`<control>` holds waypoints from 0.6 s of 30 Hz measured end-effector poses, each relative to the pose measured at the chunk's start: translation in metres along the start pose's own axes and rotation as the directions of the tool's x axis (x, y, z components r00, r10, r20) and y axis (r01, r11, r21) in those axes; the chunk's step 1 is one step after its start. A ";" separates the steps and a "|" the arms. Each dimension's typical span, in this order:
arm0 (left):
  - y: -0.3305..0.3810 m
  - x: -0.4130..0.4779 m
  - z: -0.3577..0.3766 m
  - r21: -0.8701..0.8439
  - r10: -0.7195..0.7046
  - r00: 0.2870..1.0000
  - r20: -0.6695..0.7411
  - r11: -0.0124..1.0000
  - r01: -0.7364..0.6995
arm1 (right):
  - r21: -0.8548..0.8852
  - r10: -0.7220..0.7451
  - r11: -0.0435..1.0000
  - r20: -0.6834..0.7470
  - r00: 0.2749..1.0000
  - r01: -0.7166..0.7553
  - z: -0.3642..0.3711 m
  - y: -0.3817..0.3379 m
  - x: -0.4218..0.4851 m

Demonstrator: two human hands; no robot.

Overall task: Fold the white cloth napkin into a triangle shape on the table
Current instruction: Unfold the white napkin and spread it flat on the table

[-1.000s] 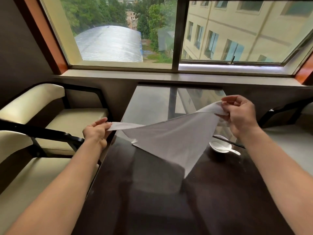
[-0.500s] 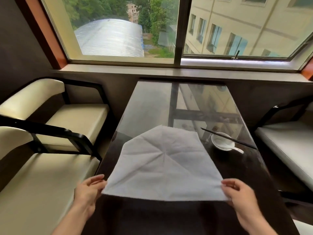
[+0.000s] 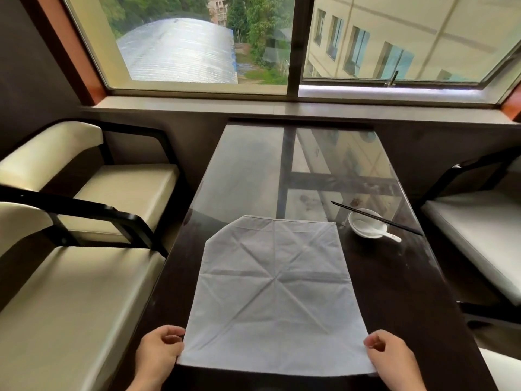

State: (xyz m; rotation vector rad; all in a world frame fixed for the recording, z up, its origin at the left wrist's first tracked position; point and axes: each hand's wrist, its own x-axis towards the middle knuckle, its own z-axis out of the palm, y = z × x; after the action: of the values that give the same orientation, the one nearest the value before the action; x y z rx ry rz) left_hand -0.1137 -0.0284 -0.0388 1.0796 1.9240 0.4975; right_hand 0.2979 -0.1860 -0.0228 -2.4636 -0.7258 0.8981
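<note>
The white cloth napkin (image 3: pixel 275 294) lies spread flat on the dark glossy table (image 3: pixel 253 170), creased in a star pattern, with its far left corner tucked under. My left hand (image 3: pixel 159 354) pinches the near left corner. My right hand (image 3: pixel 392 355) pinches the near right corner. Both near corners sit by the table's front edge.
A small white bowl (image 3: pixel 366 225) with a white spoon stands right of the napkin's far edge, black chopsticks (image 3: pixel 375 217) laid across it. Cream-cushioned chairs (image 3: pixel 84 249) flank the table on the left, another seat (image 3: pixel 479 235) on the right. A window ledge runs behind.
The napkin was held up in the air by two corners, then was lowered and spread flat on the table. Both hands came down to its near corners.
</note>
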 end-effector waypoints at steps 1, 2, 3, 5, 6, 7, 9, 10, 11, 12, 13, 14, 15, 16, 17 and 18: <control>-0.001 -0.004 0.001 0.054 0.012 1.000 0.001 0.998 -0.012 | -0.054 -0.008 0.998 0.019 1.000 0.009 0.000 0.000 -0.001; -0.001 -0.007 0.002 0.109 0.029 1.000 0.001 0.994 -0.029 | -0.105 -0.017 0.994 0.038 0.999 0.021 0.000 0.001 -0.002; -0.003 -0.008 0.004 0.157 0.044 0.999 0.001 0.987 -0.044 | -0.151 -0.021 0.988 0.055 0.998 0.030 0.000 0.002 -0.002; -0.004 -0.010 0.005 0.229 0.065 0.998 0.009 0.971 -0.065 | -0.238 -0.026 0.970 0.082 0.996 0.045 0.000 0.004 -0.003; -0.003 -0.011 0.005 0.255 0.076 0.997 0.012 0.964 -0.076 | -0.272 -0.023 0.961 0.091 0.996 0.047 0.001 0.003 -0.003; -0.002 -0.011 0.006 0.282 0.088 0.996 0.013 0.955 -0.088 | -0.311 -0.023 0.949 0.093 0.995 0.051 0.001 0.004 -0.003; 0.002 -0.009 0.008 0.349 0.154 0.988 0.023 0.925 -0.152 | -0.390 -0.051 0.917 0.082 0.995 0.079 0.002 0.002 -0.002; 0.005 -0.007 0.009 0.371 0.191 0.981 0.034 0.909 -0.190 | -0.412 -0.071 0.907 0.066 0.995 0.092 0.002 0.000 0.001; 0.009 -0.003 0.010 0.382 0.219 0.975 0.043 0.898 -0.219 | -0.421 -0.092 0.901 0.051 0.994 0.105 0.001 -0.003 0.003; 0.014 0.002 0.012 0.387 0.233 0.971 0.051 0.892 -0.234 | -0.427 -0.114 0.896 0.047 0.992 0.124 0.000 -0.008 0.009; 0.021 0.009 0.014 0.383 0.244 0.968 0.056 0.890 -0.247 | -0.431 -0.149 0.889 0.049 0.988 0.156 -0.001 -0.014 0.016; 0.031 0.017 0.018 0.377 0.258 0.964 0.062 0.888 -0.262 | -0.423 -0.192 0.885 0.054 0.980 0.197 -0.003 -0.024 0.025; 0.040 0.027 0.022 0.368 0.273 0.960 0.064 0.888 -0.277 | -0.398 -0.234 0.886 0.059 0.971 0.238 -0.003 -0.034 0.037; 0.052 0.038 0.027 0.357 0.283 0.957 0.055 0.890 -0.284 | -0.361 -0.277 0.890 0.057 0.959 0.279 -0.003 -0.047 0.051; 0.065 0.051 0.032 0.343 0.285 0.958 0.041 0.896 -0.282 | -0.325 -0.313 0.892 0.053 0.948 0.313 -0.002 -0.061 0.065; 0.078 0.063 0.038 0.332 0.282 0.959 0.032 0.902 -0.276 | -0.291 -0.339 0.895 0.050 0.939 0.339 0.000 -0.076 0.080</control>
State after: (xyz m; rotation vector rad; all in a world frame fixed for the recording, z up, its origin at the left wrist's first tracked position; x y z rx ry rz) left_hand -0.0603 0.0641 -0.0378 1.5907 1.9201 0.3402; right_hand 0.3251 -0.0795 -0.0188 -2.4669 -1.3270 0.6923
